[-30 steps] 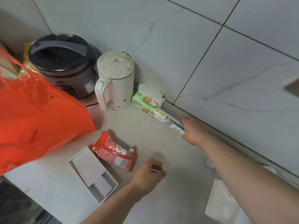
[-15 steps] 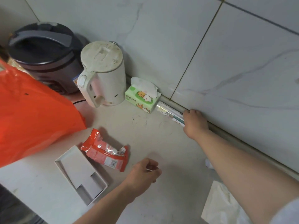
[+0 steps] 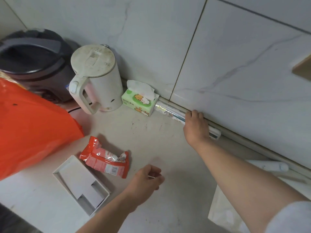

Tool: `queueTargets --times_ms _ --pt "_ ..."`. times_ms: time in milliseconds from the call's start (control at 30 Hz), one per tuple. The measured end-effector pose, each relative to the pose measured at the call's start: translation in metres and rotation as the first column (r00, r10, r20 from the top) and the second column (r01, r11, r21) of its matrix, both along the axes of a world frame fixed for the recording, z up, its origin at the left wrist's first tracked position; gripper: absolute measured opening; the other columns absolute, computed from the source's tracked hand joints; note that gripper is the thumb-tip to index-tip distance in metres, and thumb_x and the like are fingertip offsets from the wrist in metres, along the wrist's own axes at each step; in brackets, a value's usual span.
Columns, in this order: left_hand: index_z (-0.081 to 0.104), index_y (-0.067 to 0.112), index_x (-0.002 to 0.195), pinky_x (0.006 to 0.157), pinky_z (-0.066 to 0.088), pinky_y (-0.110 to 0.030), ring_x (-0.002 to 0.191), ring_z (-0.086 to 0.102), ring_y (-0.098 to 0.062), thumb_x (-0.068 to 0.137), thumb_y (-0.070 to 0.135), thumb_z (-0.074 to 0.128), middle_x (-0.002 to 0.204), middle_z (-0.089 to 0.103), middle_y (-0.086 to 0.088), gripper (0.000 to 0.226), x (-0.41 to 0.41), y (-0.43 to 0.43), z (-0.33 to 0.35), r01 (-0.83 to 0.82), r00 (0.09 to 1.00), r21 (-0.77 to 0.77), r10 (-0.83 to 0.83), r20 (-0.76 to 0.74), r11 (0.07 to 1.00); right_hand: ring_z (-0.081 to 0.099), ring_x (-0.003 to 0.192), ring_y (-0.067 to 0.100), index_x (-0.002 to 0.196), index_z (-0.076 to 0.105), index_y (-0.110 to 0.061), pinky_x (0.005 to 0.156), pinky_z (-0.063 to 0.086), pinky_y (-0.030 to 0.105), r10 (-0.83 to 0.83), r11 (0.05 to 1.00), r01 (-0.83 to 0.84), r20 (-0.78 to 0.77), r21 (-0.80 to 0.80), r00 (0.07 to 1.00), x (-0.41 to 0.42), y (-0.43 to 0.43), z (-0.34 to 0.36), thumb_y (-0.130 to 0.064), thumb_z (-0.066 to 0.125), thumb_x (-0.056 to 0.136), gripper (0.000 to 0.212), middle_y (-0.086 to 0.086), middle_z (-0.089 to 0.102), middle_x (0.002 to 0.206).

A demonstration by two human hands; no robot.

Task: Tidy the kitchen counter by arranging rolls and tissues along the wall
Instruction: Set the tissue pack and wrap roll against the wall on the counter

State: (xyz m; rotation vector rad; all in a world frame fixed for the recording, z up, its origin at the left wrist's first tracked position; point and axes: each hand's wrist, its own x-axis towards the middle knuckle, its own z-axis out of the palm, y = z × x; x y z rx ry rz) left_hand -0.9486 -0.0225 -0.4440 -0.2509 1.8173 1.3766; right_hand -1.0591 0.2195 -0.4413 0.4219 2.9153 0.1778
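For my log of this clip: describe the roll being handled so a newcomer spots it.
Look where the tiled wall meets the counter. Right of the green tissue pack lies a slim roll, under the right hand. Unlike the plain white roll farther right, it carries coloured print.

There are two rolls: one printed roll (image 3: pixel 168 111) and one plain white roll (image 3: pixel 276 166). There is one tissue pack (image 3: pixel 139 101), one white kettle (image 3: pixel 99 78), one dark cooker (image 3: pixel 33 64), one orange bag (image 3: pixel 33 132), one red snack packet (image 3: pixel 106 162), one open white box (image 3: pixel 80 184) and one pale bag (image 3: pixel 223 211). Two hands show, one left hand (image 3: pixel 146 180) and one right hand (image 3: pixel 196 126). One thin white sliver (image 3: pixel 154 176) sits in the left fingers.
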Motion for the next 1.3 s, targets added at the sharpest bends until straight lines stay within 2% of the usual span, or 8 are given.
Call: queueTargets --times_ms 200,300,433,567,700,1000,1167,1300 --pt "0.071 0.025 0.102 0.087 0.061 -0.047 0.084 0.075 -0.019 0.073 0.037 0.075 0.096 0.074 0.002 0.031 0.001 -0.009 0.012 0.006 1.000 0.040 -0.005 -0.027 0.999 0.045 0.115 0.036 0.116 0.050 -0.007 0.083 0.048 0.043 0.018 0.982 -0.023 -0.026 -0.187 1.000 0.025 -0.007 0.009 -0.009 0.060 0.082 0.035 0.015 0.048 0.126" --pt "0.072 0.026 0.101 0.087 0.062 -0.046 0.084 0.075 -0.020 0.072 0.037 0.076 0.098 0.075 0.001 0.032 0.005 -0.015 0.022 -0.002 0.999 0.058 0.005 -0.045 0.998 0.045 0.119 0.039 0.116 0.051 -0.004 0.090 0.047 0.044 0.002 0.955 -0.017 -0.050 -0.295 0.999 0.048 -0.013 0.019 -0.011 0.063 0.080 0.038 0.016 0.044 0.134" --pt "0.073 0.023 0.100 0.086 0.062 -0.045 0.082 0.073 -0.018 0.074 0.031 0.078 0.098 0.075 -0.003 0.027 0.017 -0.022 0.035 -0.007 0.998 0.090 0.012 -0.055 0.996 0.048 0.116 0.040 0.117 0.056 -0.001 0.095 0.044 0.045 0.000 0.927 -0.048 -0.130 -0.372 0.991 0.096 -0.022 0.034 -0.014 0.066 0.079 0.041 0.018 0.051 0.129" --pt "0.073 0.023 0.100 0.087 0.062 -0.044 0.086 0.072 -0.018 0.082 0.024 0.078 0.100 0.074 -0.001 0.019 0.038 -0.023 0.046 0.025 0.996 0.080 -0.017 -0.089 0.996 0.048 0.121 0.040 0.126 0.058 0.001 0.103 0.042 0.044 -0.097 0.906 0.006 -0.194 -0.422 0.976 0.156 -0.030 0.050 -0.014 0.069 0.082 0.048 0.020 0.056 0.129" --pt "0.072 0.020 0.104 0.086 0.062 -0.040 0.090 0.070 -0.017 0.089 0.017 0.076 0.104 0.073 -0.001 0.016 0.065 -0.020 0.052 0.059 0.991 0.073 -0.049 -0.127 0.996 0.050 0.122 0.042 0.124 0.061 0.004 0.106 0.042 0.046 -0.192 0.869 0.038 -0.265 -0.494 0.945 0.221 -0.046 0.058 -0.009 0.073 0.079 0.048 0.023 0.057 0.127" --pt "0.069 0.018 0.112 0.083 0.060 -0.031 0.100 0.069 -0.014 0.091 0.015 0.073 0.115 0.069 0.001 0.022 0.152 0.020 0.060 0.205 0.962 0.062 -0.189 -0.195 0.977 0.048 0.130 0.039 0.126 0.059 0.002 0.107 0.041 0.048 -0.318 0.842 0.131 -0.285 -0.524 0.904 0.368 -0.063 0.055 -0.013 0.075 0.081 0.050 0.021 0.056 0.131" --pt "0.067 0.018 0.116 0.083 0.058 -0.028 0.103 0.068 -0.012 0.092 0.015 0.072 0.119 0.067 0.005 0.025 0.192 0.038 0.072 0.290 0.938 0.099 -0.262 -0.225 0.952 0.050 0.125 0.039 0.126 0.058 0.001 0.104 0.044 0.047 -0.400 0.829 0.205 -0.296 -0.520 0.868 0.425 -0.063 0.060 -0.014 0.075 0.081 0.050 0.019 0.057 0.130" --pt "0.066 0.019 0.118 0.082 0.056 -0.025 0.104 0.066 -0.013 0.093 0.013 0.070 0.120 0.067 0.004 0.026 0.205 0.038 0.078 0.321 0.923 0.105 -0.286 -0.257 0.941 0.042 0.133 0.029 0.137 0.050 -0.008 0.110 0.039 0.040 -0.495 0.793 0.310 -0.258 -0.524 0.830 0.449 -0.070 0.062 -0.026 0.070 0.088 0.056 0.010 0.050 0.141"
